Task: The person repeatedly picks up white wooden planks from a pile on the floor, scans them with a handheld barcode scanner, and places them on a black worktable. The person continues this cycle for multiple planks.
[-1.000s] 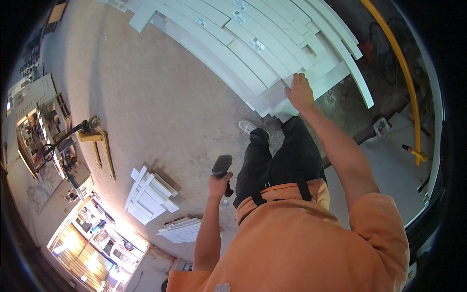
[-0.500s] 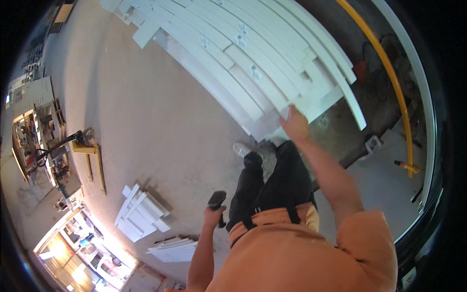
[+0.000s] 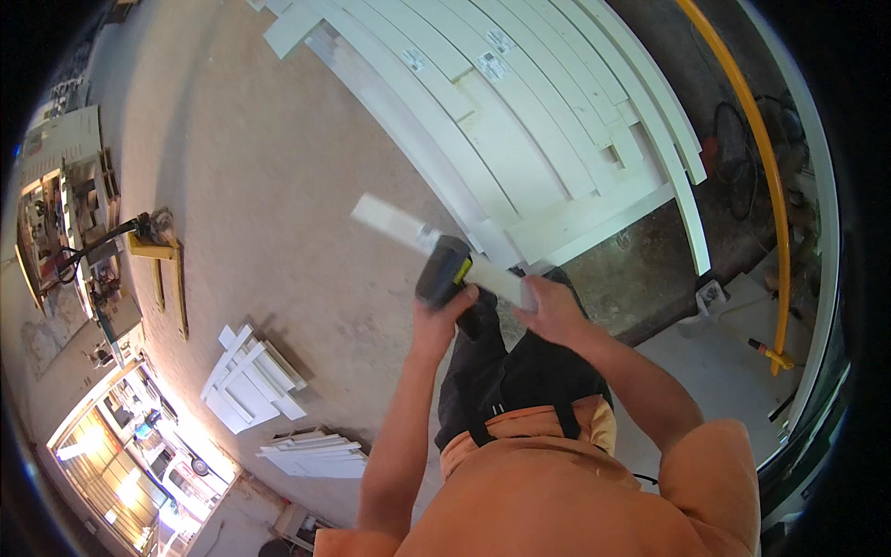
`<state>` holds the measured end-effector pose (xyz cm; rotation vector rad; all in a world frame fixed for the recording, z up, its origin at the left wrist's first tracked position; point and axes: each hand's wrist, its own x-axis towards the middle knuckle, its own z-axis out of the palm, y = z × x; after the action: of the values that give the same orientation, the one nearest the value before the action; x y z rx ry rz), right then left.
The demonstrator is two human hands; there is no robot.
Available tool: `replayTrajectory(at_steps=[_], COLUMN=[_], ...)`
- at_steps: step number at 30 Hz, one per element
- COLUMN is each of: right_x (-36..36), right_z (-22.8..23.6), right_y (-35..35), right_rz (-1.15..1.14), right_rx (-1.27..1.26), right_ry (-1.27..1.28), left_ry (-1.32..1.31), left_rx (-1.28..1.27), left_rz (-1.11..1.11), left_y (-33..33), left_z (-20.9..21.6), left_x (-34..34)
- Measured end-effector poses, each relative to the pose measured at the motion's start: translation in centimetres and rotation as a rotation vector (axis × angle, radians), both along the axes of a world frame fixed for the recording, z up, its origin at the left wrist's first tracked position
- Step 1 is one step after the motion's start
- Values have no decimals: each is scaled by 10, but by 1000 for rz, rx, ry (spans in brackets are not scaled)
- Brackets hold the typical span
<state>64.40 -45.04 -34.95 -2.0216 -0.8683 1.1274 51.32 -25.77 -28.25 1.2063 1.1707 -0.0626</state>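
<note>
My left hand (image 3: 440, 323) is closed around the grip of a dark handheld barcode scanner (image 3: 440, 267) with a yellow patch on its side. My right hand (image 3: 554, 312) grips one end of a short white board (image 3: 388, 221), which slants out to the far left in front of my legs. The scanner hides the middle of this board, and a small label shows just past the scanner. Beyond my hands lies a large stack of long white boards (image 3: 520, 139), several of them bearing printed labels.
Two smaller piles of white pieces, one pile (image 3: 249, 381) behind the other pile (image 3: 316, 455), lie on the floor at left. A yellow pallet jack (image 3: 160, 251) stands farther left. At right are a yellow pole (image 3: 756, 148), dark cables (image 3: 735, 130) and a ledge.
My right hand has come back from the stack's near edge with a short white board. My left hand has raised the scanner from beside my leg up over that board.
</note>
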Motion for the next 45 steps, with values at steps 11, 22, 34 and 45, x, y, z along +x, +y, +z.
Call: replayTrajectory(at_steps=[11, 22, 34, 45], right_x=[126, 84, 106, 34], right_z=[-38, -25, 63, 208], right_y=[49, 8, -107, -215], right_rz=[-56, -111, -404, -423], right_rx=[-73, -362, -209, -112], right_ry=[-909, -617, -585, -832], left_ry=[-118, 226, 162, 57], left_rx=[156, 318, 859, 809], left_rz=[177, -255, -710, -863], left_y=[15, -1, -51, -114], left_z=[-16, 77, 180, 264], left_x=[19, 13, 70, 64])
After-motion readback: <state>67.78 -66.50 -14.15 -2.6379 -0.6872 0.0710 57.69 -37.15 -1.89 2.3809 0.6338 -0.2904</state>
